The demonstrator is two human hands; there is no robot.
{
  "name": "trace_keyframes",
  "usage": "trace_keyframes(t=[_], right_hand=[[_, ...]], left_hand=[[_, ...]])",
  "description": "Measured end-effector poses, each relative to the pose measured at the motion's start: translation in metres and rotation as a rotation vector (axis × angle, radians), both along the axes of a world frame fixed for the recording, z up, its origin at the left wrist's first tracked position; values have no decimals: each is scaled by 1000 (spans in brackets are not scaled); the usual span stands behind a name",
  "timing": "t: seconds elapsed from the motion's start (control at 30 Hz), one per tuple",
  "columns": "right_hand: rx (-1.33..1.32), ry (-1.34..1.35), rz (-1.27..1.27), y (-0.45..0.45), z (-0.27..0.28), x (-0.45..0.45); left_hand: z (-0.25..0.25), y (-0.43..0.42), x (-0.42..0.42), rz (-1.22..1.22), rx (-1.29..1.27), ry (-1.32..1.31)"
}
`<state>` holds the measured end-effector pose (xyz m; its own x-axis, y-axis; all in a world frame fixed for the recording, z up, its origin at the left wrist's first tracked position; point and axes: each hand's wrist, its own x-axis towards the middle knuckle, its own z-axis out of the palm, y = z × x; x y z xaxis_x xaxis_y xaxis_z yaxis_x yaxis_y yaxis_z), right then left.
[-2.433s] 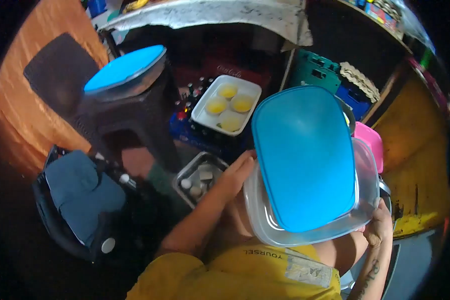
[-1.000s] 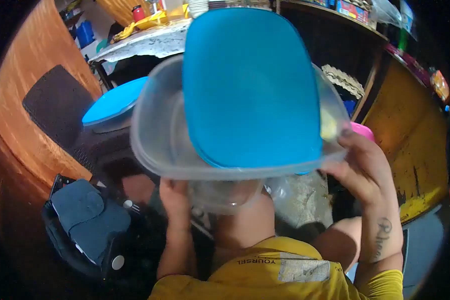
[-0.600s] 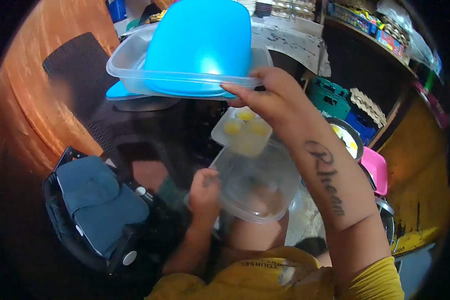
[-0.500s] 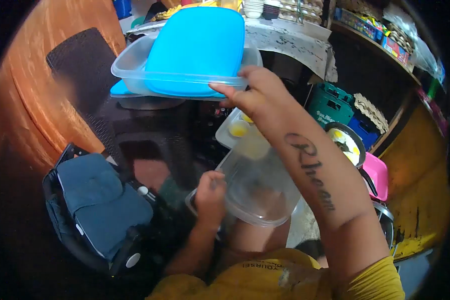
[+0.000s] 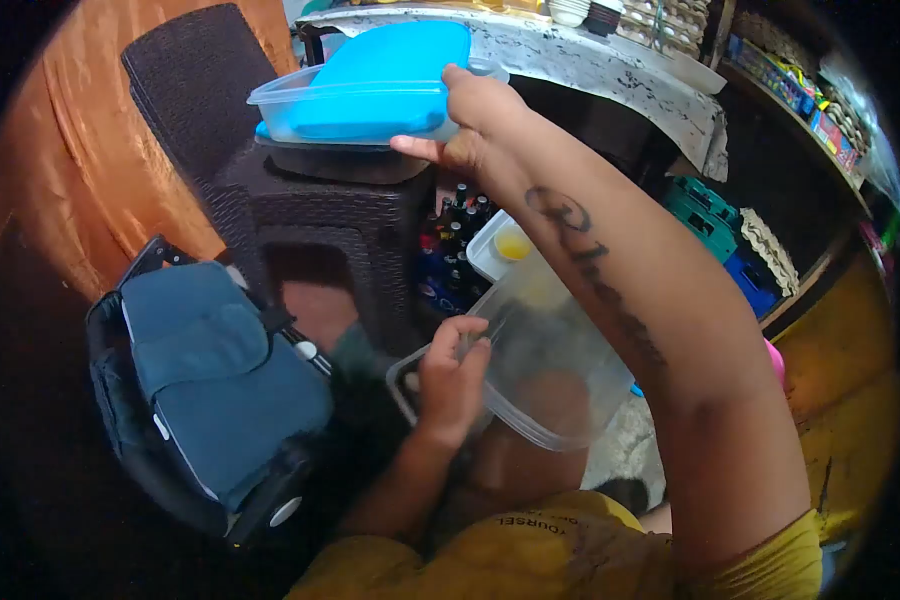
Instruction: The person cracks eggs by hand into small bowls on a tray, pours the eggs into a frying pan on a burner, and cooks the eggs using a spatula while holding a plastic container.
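Note:
My right hand [image 5: 470,120] reaches far forward and grips the near right edge of a clear plastic container [image 5: 275,112]. A blue lid [image 5: 395,65] stands tilted inside it, and more blue shows beneath. The container is over the seat of a dark brown plastic chair [image 5: 340,165]; I cannot tell whether it rests there. A large clear plastic tub [image 5: 560,400] sits at my lap. My left hand [image 5: 452,380] is at its left rim with curled fingers, closed around something thin that I cannot make out. Beyond the tub, a white tray [image 5: 485,250] bears a yellow-filled cup [image 5: 513,243].
A dark blue padded stroller seat [image 5: 205,370] stands at the left. Several bottles [image 5: 457,240] are beside the chair. Green crates [image 5: 700,215] and a shelf of packed goods [image 5: 790,90] line the right. Stacked egg trays [image 5: 670,30] sit on the back table.
My right hand has carried the container with the blue lid forward, closer to the chair seat. The view has shifted, showing more of the chair. My left hand stays by the tub, its fingers turned slightly.

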<state>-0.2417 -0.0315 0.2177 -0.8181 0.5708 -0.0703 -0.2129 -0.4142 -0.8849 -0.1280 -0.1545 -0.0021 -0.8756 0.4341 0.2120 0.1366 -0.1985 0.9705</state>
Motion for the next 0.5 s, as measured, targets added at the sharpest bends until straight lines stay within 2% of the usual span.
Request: trace_keyframes(t=[0.03,0.1,0.17,0.23,0.27,0.3,0.37,0.4,0.43,0.47,0.5], right_hand=[[11,-12,-7,-2,0,-3],[58,-30,27,-5,0,-3],[101,-51,52,-6,-3,10],[358,-143,136,-2,-6,43],[578,-263,56,10,-14,49],[778,-319,141,32,-15,64],[1297,-174,-287,75,-42,106],[1465,-161,-482,78,-43,144],[1507,-212,-595,89,-47,179],[1512,-236,-770,97,-58,212],[1365,-336,-883,107,-75,246]], left_hand=[[0,0,-1,3,-1,2],[-2,-1,-1,-68,38,-177],[-8,1,-2,-47,41,-162],[-10,1,-2,-29,44,-151],[-9,-1,-4,-21,19,-186],[-10,-2,-5,-12,-5,-223],[-15,0,-6,18,11,-177],[-18,2,-5,54,29,-122],[-19,5,-3,53,20,-139],[-21,8,0,25,179,-197],[-23,13,4,4,339,-254]])
